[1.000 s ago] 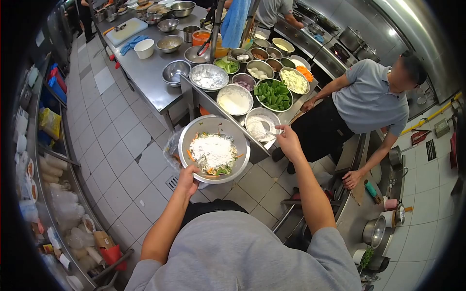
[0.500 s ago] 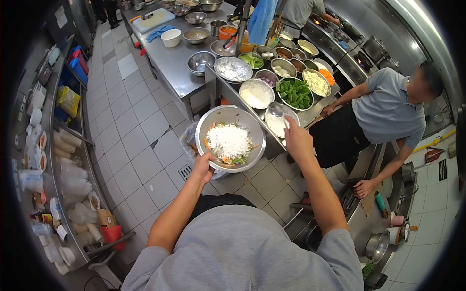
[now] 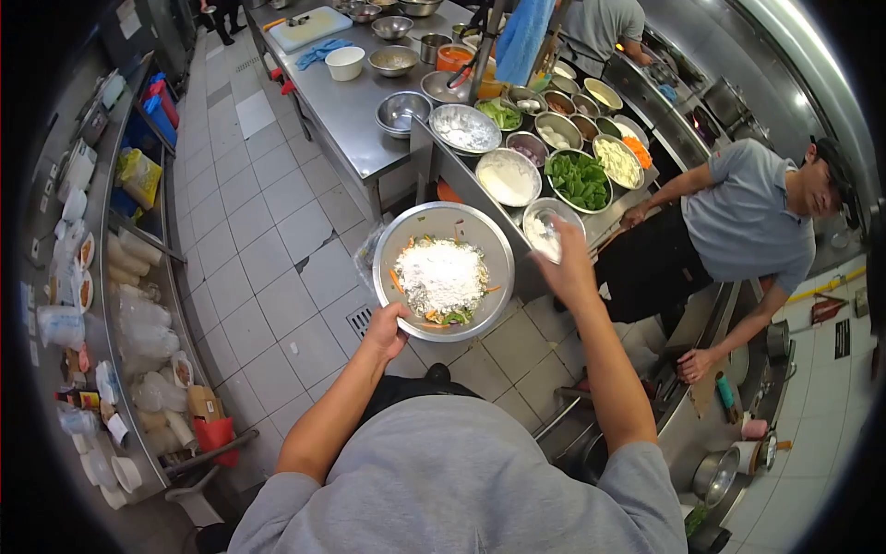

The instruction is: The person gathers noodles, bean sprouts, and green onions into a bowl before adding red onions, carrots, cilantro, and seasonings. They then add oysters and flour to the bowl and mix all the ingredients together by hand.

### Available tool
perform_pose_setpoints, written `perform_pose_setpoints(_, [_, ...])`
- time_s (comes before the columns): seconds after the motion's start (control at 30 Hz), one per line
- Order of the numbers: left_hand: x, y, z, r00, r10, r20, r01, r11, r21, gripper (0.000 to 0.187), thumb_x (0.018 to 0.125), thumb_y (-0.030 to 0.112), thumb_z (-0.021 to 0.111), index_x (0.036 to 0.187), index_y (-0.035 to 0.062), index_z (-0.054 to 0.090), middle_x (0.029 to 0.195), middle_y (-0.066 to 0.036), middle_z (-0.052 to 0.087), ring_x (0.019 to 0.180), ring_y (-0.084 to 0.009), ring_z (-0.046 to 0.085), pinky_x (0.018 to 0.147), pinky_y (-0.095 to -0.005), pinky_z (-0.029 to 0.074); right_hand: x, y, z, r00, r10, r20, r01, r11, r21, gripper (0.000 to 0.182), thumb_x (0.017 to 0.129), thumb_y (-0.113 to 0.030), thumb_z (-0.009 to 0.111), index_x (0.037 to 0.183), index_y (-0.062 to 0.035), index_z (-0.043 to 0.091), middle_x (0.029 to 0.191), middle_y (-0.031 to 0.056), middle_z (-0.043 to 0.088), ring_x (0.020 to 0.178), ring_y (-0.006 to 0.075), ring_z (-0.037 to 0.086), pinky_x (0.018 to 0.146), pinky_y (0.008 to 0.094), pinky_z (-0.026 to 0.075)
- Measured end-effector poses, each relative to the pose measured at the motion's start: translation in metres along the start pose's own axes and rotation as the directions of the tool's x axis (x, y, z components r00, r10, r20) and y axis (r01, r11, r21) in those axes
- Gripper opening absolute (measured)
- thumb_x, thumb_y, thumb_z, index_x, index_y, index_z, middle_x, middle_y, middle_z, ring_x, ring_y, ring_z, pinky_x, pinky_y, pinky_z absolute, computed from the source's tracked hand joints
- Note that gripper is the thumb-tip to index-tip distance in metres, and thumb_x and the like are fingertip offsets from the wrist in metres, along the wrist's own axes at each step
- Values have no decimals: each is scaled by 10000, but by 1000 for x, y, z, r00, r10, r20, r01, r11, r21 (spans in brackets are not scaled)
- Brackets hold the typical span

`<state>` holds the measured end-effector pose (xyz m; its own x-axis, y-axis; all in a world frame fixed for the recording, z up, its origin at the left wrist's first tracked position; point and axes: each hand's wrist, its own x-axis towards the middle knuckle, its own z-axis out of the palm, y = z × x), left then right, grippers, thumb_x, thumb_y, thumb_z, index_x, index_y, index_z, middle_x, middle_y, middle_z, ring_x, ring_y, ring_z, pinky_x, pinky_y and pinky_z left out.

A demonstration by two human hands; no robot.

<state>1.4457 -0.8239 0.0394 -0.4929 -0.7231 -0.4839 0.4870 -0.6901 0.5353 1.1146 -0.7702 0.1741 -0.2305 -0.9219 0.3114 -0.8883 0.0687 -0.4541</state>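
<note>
My left hand (image 3: 388, 331) grips the rim of a large steel bowl (image 3: 391, 242), thumb over the edge at its lower left. Inside lies white powder (image 3: 441, 275) heaped on chopped vegetables, with orange and green pieces showing around it. Up and to the right, my right hand (image 3: 565, 263) is over the near edge of a smaller bowl of white powder (image 3: 543, 231), its fingers closed. What it holds is mostly hidden behind the hand; a spoon's bowl seems to dip into the powder. Beside it stand a bowl of leafy greens (image 3: 579, 181) and another of white powder (image 3: 508, 177).
A co-worker (image 3: 743, 217) stands at the right, one hand near the ingredient counter. Steel bowls and a white tub (image 3: 345, 63) sit on the steel table (image 3: 355, 120). Shelves with plastic bags (image 3: 148, 337) line the left. A blue cloth (image 3: 526, 42) hangs at the top.
My right hand has lowered the spoon into the powder bowl; the spoon was above it before. The large bowl is still in my left hand. The camera view has shifted slightly.
</note>
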Motion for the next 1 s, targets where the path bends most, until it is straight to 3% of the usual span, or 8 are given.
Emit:
perform_pose_setpoints(0.1, [-10, 7, 3, 1000, -29, 11, 29, 999, 37, 572, 724, 2, 490, 1285, -99, 440, 1208, -197, 574, 1086, -327, 598, 962, -438, 494, -19, -68, 30, 928, -270, 256, 259, 963, 77, 973, 627, -286, 862, 1425, -68, 350, 1390, 236, 426, 1287, 386, 421, 1062, 449, 368])
perform_pose_setpoints(0.2, [-19, 20, 9, 997, -62, 49, 58, 995, 84, 537, 725, -9, 513, 1254, -92, 471, 1164, -185, 594, 1033, -311, 617, 917, -421, 516, -36, -114, 53, 904, -178, 389, 257, 953, -162, 1044, 579, -293, 881, 1452, -137, 332, 1436, 211, 384, 1291, 379, 419, 1063, 487, 355])
perform_pose_setpoints(0.4, [-14, 28, -23, 983, -166, 83, 153, 977, 146, 463, 723, -9, 547, 1182, -66, 520, 1064, -154, 618, 923, -284, 639, 834, -392, 546, -35, -121, 103, 892, -67, 446, 142, 981, -135, 736, 632, -106, 781, 1309, -145, 495, 1266, 130, 483, 1162, 356, 508, 894, 534, 461])
perform_pose_setpoints(0.57, [-3, 29, -52, 964, -255, 77, 243, 960, 138, 491, 712, -30, 507, 1197, -112, 496, 1105, -184, 610, 962, -312, 649, 862, -423, 552, -51, -132, 129, 980, 141, 139, -139, 990, -23, 536, 705, 104, 555, 1197, -110, 552, 1095, 151, 531, 1055, 357, 554, 860, 464, 484])
perform_pose_setpoints(0.7, [-1, 33, -61, 964, -249, 89, 231, 957, 178, 471, 715, -28, 510, 1179, -108, 506, 1086, -173, 616, 917, -297, 654, 841, -408, 559, -72, -154, 142, 921, 109, 374, -114, 993, -8, 751, 651, -36, 739, 1348, -137, 479, 1301, 183, 484, 1222, 382, 481, 1012, 439, 426])
perform_pose_setpoints(0.73, [-6, 37, -59, 963, -256, 80, 239, 955, 177, 466, 715, -29, 511, 1175, -107, 508, 1076, -169, 617, 906, -292, 655, 833, -405, 560, -73, -158, 145, 914, 171, 369, -157, 985, -69, 933, 587, -124, 825, 1420, -154, 407, 1393, 206, 417, 1292, 399, 421, 1055, 461, 388])
perform_pose_setpoints(0.83, [-7, 38, -68, 952, -291, 95, 272, 946, 176, 459, 719, -25, 513, 1172, -102, 512, 1059, -163, 621, 889, -284, 655, 820, -401, 563, -66, -178, 149, 931, 235, 280, -179, 961, -211, 978, 583, -164, 839, 1442, -155, 371, 1409, 202, 395, 1282, 405, 422, 1034, 494, 395])
perform_pose_setpoints(1.0, [-5, 51, -82, 926, -357, 121, 319, 914, 251, 460, 728, -8, 519, 1179, -100, 513, 1054, -163, 625, 890, -282, 654, 819, -402, 563, -48, -172, 173, 888, 282, 364, -227, 956, -186, 639, 668, -63, 733, 1274, -118, 537, 1226, 163, 530, 1175, 374, 515, 948, 446, 457])
